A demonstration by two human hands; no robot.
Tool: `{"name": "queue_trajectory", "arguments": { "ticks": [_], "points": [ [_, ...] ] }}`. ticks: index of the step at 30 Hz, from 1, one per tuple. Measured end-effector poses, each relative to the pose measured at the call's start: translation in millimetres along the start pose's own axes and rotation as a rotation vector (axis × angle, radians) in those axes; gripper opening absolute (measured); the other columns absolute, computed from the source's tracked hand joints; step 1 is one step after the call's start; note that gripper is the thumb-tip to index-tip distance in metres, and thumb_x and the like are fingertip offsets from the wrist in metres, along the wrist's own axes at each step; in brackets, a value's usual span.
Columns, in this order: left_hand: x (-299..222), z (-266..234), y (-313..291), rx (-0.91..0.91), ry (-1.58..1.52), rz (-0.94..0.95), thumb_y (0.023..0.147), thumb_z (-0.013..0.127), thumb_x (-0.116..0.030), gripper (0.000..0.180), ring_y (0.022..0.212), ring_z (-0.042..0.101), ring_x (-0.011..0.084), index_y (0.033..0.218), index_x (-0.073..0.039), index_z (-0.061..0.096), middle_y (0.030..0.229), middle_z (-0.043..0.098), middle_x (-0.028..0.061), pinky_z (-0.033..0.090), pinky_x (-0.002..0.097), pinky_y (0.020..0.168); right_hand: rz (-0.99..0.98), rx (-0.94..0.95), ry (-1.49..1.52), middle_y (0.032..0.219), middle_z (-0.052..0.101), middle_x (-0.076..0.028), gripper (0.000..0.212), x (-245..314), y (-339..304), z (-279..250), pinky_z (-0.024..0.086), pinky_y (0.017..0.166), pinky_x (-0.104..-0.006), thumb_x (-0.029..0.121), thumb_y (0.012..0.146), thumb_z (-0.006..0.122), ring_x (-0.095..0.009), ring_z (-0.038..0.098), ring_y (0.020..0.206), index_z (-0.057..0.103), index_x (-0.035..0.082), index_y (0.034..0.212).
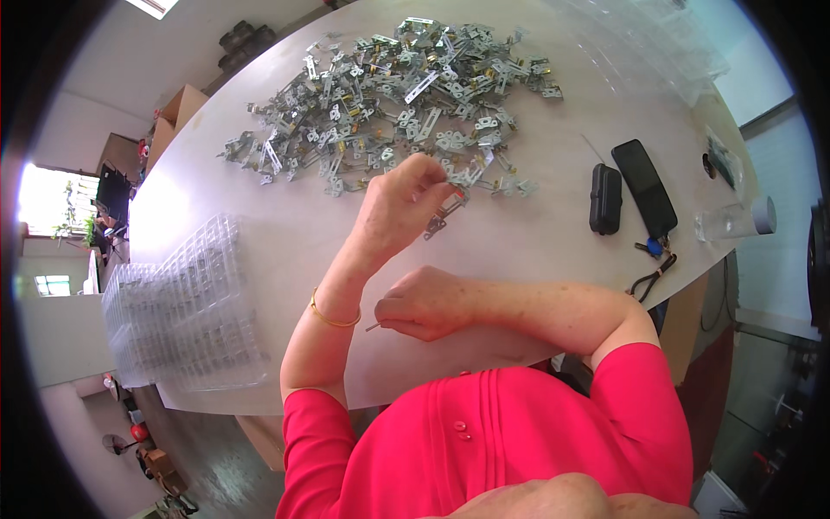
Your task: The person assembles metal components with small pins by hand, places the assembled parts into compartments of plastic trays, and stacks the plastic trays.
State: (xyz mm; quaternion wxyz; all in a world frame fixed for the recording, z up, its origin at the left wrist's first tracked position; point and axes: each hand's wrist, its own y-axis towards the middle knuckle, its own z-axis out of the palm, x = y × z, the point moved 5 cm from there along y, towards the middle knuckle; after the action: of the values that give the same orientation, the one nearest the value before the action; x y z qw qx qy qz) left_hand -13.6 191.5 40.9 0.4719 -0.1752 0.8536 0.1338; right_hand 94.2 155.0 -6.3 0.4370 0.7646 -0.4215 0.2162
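Note:
A large heap of small silvery metal brackets (380, 95), some with brass-coloured parts, covers the far middle of the table. At its near edge, my left hand (402, 203) has thumb and fingers pinched on a metal bracket (443, 218), which hangs out below the fingertips. Part of that bracket is hidden by the fingers. Closer to my body, my right hand (425, 303) is closed, with the forearm lying across in front of me. The tip of a thin rod (373, 328) sticks out leftward from it; the rest is hidden in the fist.
Clear plastic blister trays (186, 311) are stacked at the left of the white table (298, 233). More clear plastic sheets (640, 43) lie at the far right. On the right are a black case (605, 199), a black phone (645, 189), keys (653, 248) and a clear bottle (731, 221).

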Motion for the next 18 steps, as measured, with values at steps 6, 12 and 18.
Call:
{"name": "queue_trajectory", "arguments": {
  "ticks": [6, 12, 18],
  "points": [
    [0.6, -30.9, -23.1, -0.063, 0.138, 0.108, 0.088, 0.072, -0.002, 0.011, 0.080, 0.063, 0.0106, 0.094, -0.001, 0.063, 0.085, 0.067, 0.0038, 0.053, 0.0268, 0.064, 0.020, 0.016, 0.015, 0.072, 0.060, -0.009, 0.011, -0.5, -1.8, 0.2, 0.049, 0.059, -0.0454, 0.017, 0.092, 0.063, -0.034, 0.061, 0.068, 0.057, 0.008, 0.089],
    [-2.1, -63.7, -49.4, -0.163, 0.436, 0.219, 0.081, 0.074, -0.007, 0.015, 0.083, 0.060, 0.0321, 0.090, -0.005, 0.062, 0.086, 0.065, 0.0101, 0.046, 0.0403, 0.080, 0.000, 0.016, 0.005, 0.073, 0.060, -0.010, 0.011, -1.2, -1.4, -2.1, 0.049, 0.060, -0.0459, 0.017, 0.091, 0.064, -0.034, 0.061, 0.068, 0.057, 0.009, 0.091],
    [11.4, -61.9, -60.3, -0.133, 0.763, 0.180, 0.080, 0.075, -0.009, 0.019, 0.090, 0.061, 0.0307, 0.093, -0.005, 0.062, 0.090, 0.065, 0.0095, 0.045, 0.0414, 0.085, -0.039, -0.034, -0.003, 0.072, 0.060, -0.010, 0.011, -0.4, -1.3, -1.4, 0.049, 0.061, -0.0460, 0.016, 0.090, 0.065, -0.034, 0.062, 0.068, 0.058, 0.008, 0.090]
  ]
}}
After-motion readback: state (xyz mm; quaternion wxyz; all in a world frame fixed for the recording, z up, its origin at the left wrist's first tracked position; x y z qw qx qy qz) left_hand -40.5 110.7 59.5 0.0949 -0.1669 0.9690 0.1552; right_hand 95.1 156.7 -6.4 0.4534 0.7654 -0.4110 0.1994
